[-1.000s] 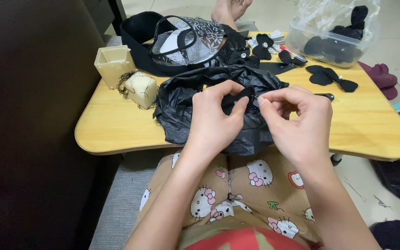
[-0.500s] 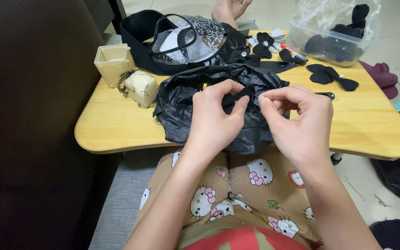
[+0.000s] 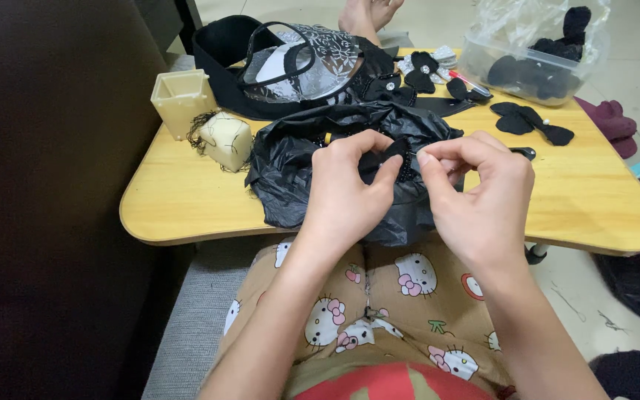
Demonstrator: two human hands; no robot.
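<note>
The wooden worktop [image 3: 187, 200] spans the view, its near edge over the person's patterned trousers [image 3: 379, 311]. Taking the crumpled black plastic bag [image 3: 298, 159] at the middle of that worktop as the landmark: behind it, at the far edge, sits a black bag with a clear patterned panel [image 3: 298, 63]. Well to the right of the plastic bag, on the far right corner, stands a clear plastic tub [image 3: 527, 67] holding dark fabric pieces. To the left of the plastic bag are a cream square cup [image 3: 179, 96] and, nearer, a cream block wound with dark thread [image 3: 225, 139], just beside the bag's left edge. Behind and to the right of the bag lie black fabric bows [image 3: 531, 122], some with small shiny centres [image 3: 424, 70].

Both hands meet directly over the plastic bag's near half, hiding much of it. The left hand [image 3: 350, 196] is closed in a pinch on a small black fabric piece [image 3: 392, 157], thumb and fingers bunched around it. The right hand [image 3: 483, 196] is narrowed too, its thumb and forefinger pressed together at the same piece; whether a needle sits between them cannot be told.
</note>
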